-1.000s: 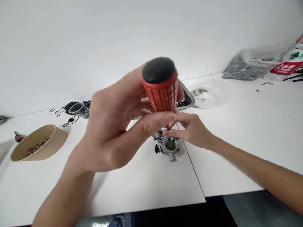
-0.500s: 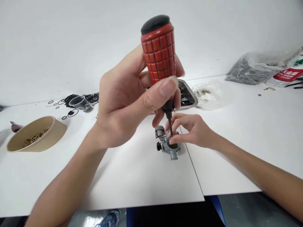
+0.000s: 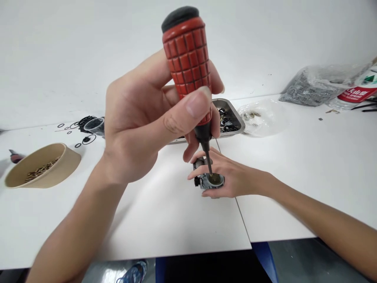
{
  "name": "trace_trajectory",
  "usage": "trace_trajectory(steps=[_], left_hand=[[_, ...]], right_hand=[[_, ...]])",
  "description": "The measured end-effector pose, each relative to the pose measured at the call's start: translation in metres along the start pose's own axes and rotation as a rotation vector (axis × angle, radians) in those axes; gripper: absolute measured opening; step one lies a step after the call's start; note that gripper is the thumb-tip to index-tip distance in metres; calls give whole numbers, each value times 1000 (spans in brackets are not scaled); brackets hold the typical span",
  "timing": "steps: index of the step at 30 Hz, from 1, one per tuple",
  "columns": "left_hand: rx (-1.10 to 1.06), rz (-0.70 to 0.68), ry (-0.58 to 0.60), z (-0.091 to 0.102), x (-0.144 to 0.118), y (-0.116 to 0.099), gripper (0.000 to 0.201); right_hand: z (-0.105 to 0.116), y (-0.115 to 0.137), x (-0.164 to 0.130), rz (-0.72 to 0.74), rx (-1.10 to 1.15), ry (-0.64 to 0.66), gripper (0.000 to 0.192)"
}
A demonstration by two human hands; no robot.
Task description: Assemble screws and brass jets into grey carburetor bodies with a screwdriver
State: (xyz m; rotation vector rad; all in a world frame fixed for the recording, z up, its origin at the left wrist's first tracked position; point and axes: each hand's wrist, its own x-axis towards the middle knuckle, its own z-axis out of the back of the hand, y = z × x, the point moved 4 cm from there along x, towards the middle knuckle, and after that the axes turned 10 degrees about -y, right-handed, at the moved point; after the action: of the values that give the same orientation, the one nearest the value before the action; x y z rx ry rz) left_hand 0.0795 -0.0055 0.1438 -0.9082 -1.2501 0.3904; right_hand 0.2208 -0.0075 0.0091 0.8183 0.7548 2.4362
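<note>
bowl (image 3: 41,165) of small brass parts sits at nine o'clock of the carburetor (image 3: 209,181), metal tray (image 3: 235,118) and plastic bags at one o'clock. the left hand (image 3: 141,129) is closed around a red screwdriver (image 3: 188,67), held upright with its tip in the carburetor's brass bore. the right hand (image 3: 235,179) clasps the carburetor on the white table (image 3: 294,165).

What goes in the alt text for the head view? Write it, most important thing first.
The left hand grips a red-handled screwdriver, its tip down in a small metal carburetor that the right hand steadies on a white table. A tan bowl sits left; a metal tray behind.
</note>
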Motion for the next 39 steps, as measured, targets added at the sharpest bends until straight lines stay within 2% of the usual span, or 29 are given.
trace_trajectory(steps=[6, 11, 12, 16, 17, 24, 33, 39], left_hand=[[58, -24, -1, -6, -3, -3, 49], [137, -90, 28, -10, -5, -6, 60], [126, -85, 38, -10, -6, -5, 57], [61, -23, 57, -7, -8, 3, 16], [56, -21, 62, -7, -9, 5, 12], [68, 6, 85, -8, -12, 12, 16], [83, -17, 67, -7, -13, 12, 16], [74, 0, 96, -9, -11, 13, 14]], right_hand=[[0, -2, 1, 1, -42, -5, 31], [0, -1, 0, -6, -42, -11, 31], [0, -1, 0, -10, -39, -11, 31], [1, 0, 0, -9, -29, -18, 30], [1, 0, 0, -7, -28, -22, 30], [0, -1, -1, -7, -45, -39, 32], [-1, -3, -1, 21, -31, -53, 30], [-1, 0, 1, 1, -28, -44, 30]])
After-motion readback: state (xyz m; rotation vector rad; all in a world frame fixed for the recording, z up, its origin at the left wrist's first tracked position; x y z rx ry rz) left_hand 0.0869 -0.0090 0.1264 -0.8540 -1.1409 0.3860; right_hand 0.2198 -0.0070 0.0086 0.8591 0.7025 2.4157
